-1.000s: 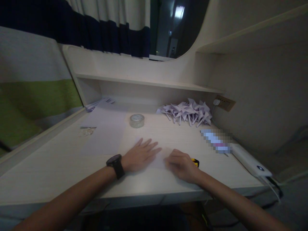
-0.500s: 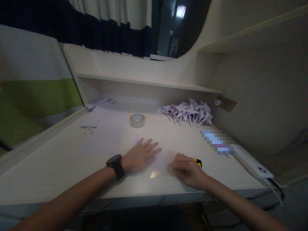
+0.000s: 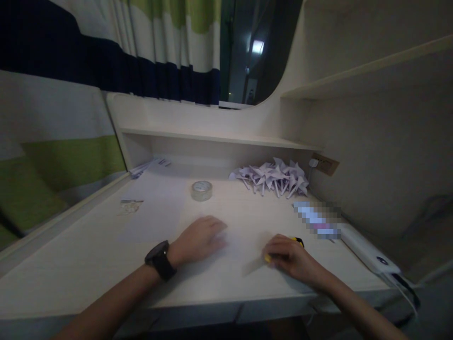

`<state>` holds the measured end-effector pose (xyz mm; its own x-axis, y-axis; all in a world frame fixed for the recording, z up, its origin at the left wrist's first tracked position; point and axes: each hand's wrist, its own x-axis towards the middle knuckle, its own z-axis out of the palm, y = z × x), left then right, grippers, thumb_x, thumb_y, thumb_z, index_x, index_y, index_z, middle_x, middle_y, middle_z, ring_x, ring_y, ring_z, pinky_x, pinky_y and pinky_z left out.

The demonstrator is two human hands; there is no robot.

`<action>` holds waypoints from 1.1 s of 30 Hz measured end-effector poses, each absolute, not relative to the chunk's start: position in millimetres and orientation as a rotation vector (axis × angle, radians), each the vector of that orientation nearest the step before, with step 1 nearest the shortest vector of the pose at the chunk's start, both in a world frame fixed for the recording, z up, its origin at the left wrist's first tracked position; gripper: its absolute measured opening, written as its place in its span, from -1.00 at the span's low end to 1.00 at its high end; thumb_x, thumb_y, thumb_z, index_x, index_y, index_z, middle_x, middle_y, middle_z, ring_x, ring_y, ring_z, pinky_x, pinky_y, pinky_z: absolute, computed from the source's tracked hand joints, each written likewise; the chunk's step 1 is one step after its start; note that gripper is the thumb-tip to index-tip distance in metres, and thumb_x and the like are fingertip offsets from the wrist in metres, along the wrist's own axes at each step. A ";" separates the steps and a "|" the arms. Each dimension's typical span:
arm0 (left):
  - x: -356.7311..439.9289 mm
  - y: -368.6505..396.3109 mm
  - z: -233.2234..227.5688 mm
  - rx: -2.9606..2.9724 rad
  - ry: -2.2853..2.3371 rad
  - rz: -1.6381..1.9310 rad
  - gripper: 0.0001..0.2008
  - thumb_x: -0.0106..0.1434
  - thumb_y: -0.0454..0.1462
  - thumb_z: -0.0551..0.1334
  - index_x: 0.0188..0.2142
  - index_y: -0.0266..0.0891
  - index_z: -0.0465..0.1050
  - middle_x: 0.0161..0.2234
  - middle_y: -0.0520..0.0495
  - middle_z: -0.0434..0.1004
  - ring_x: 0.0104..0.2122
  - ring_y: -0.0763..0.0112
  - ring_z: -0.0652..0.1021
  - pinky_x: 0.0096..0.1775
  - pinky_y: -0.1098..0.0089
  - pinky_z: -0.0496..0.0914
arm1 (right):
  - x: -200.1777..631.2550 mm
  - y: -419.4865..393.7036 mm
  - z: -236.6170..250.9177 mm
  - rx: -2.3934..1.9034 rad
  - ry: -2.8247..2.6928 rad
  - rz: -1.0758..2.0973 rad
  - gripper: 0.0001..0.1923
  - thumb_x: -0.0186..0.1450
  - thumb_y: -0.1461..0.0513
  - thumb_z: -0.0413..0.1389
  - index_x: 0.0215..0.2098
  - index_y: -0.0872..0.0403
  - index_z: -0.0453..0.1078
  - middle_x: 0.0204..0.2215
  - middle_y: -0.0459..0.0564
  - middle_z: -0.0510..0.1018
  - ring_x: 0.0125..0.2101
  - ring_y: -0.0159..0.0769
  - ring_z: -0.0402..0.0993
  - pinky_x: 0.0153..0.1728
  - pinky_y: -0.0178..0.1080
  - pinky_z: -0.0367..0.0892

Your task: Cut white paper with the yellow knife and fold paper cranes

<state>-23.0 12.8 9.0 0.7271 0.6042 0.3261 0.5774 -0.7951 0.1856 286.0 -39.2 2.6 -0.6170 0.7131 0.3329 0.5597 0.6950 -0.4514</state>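
My right hand [image 3: 292, 259] is closed around a yellow and black utility knife [image 3: 299, 241]. Its blade, smeared by motion, points left, low over the white desk. To the left, my left hand [image 3: 200, 241] wears a black watch at the wrist. Its fingers are blurred but stretched forward, with the thumb apart, and I see nothing held in them. Pale paper seems to lie between the hands, though its edges are hard to make out. A roll of clear tape [image 3: 201, 191] rests beyond my left hand. White paper [image 3: 152, 203] is spread on the desk to its left.
White paper pinwheels [image 3: 271, 175] are heaped at the back right. A blurred-out phone [image 3: 314, 219] lies before a white power strip [image 3: 368, 250] with cables. Small tangled loops [image 3: 130, 208] sit on the left. A shelf [image 3: 212, 138] overhangs the desk's back.
My left hand has lifted from its flat, spread pose and shifted slightly left. My right hand has moved right with the utility knife, whose blade now shows. The view has tilted up.
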 end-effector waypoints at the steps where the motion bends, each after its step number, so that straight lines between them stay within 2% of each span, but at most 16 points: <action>1: -25.2 13.1 12.6 2.861 0.950 0.543 -0.50 0.32 0.06 0.05 0.07 -0.20 0.35 -0.02 -0.19 0.48 -0.04 0.16 0.45 -0.01 0.17 0.30 | 290.2 -35.6 1.2 -1.005 -2.403 0.420 -0.87 0.30 0.20 0.13 -0.26 0.06 0.51 -0.35 0.02 0.59 -0.26 -0.26 0.46 -0.21 -0.22 0.34; 4: -29.7 14.8 17.0 2.903 0.909 0.446 -0.48 0.21 0.12 0.17 -0.04 -0.19 0.41 -0.11 -0.16 0.50 -0.12 0.15 0.48 -0.12 0.22 0.35 | 300.0 -26.9 -4.7 -1.059 -2.359 0.440 -0.87 0.28 0.20 0.16 -0.25 0.06 0.52 -0.32 0.04 0.59 -0.24 -0.24 0.47 -0.20 -0.22 0.36; 9: -27.7 17.1 6.9 3.047 0.938 0.306 -0.69 0.29 -0.02 0.17 -0.23 -0.21 0.46 -0.28 -0.11 0.52 -0.27 0.24 0.52 -0.25 0.30 0.36 | 306.1 -18.9 -12.4 -1.098 -2.340 0.411 -0.85 0.25 0.19 0.19 -0.25 0.06 0.53 -0.30 0.06 0.58 -0.23 -0.21 0.48 -0.19 -0.18 0.39; 13: -22.7 14.6 -4.3 3.204 0.915 0.179 -0.72 0.33 -0.09 0.15 -0.31 -0.27 0.44 -0.33 -0.13 0.52 -0.33 0.26 0.53 -0.31 0.31 0.38 | 307.5 -16.4 -12.9 -1.123 -2.325 0.352 -0.85 0.25 0.21 0.17 -0.24 0.06 0.53 -0.28 0.07 0.58 -0.23 -0.21 0.48 -0.19 -0.16 0.39; 20: -15.0 -1.4 -1.9 3.216 0.949 0.185 -0.81 0.36 -0.32 0.04 -0.26 -0.31 0.41 -0.33 -0.20 0.52 -0.34 0.22 0.54 -0.30 0.25 0.44 | 306.1 -15.0 -11.1 -1.136 -2.321 0.337 -0.87 0.25 0.22 0.17 -0.26 0.08 0.53 -0.29 0.07 0.59 -0.24 -0.21 0.48 -0.19 -0.16 0.39; 26: -9.3 -11.0 3.1 3.239 1.028 0.068 -0.78 0.29 -0.48 0.01 -0.16 -0.41 0.39 -0.25 -0.32 0.53 -0.23 0.13 0.56 -0.22 0.17 0.48 | 304.3 -15.1 -9.3 -1.163 -2.306 0.342 -0.87 0.24 0.25 0.18 -0.24 0.07 0.53 -0.26 0.06 0.58 -0.21 -0.20 0.49 -0.17 -0.15 0.39; 33: -13.3 -2.6 -3.0 3.277 0.975 0.112 -0.78 0.32 -0.47 0.00 -0.18 -0.40 0.41 -0.29 -0.28 0.55 -0.32 0.18 0.58 -0.28 0.21 0.49 | 302.7 -16.1 -10.2 -1.186 -2.294 0.324 -0.84 0.27 0.19 0.15 -0.25 0.07 0.54 -0.26 0.07 0.58 -0.21 -0.19 0.49 -0.17 -0.17 0.37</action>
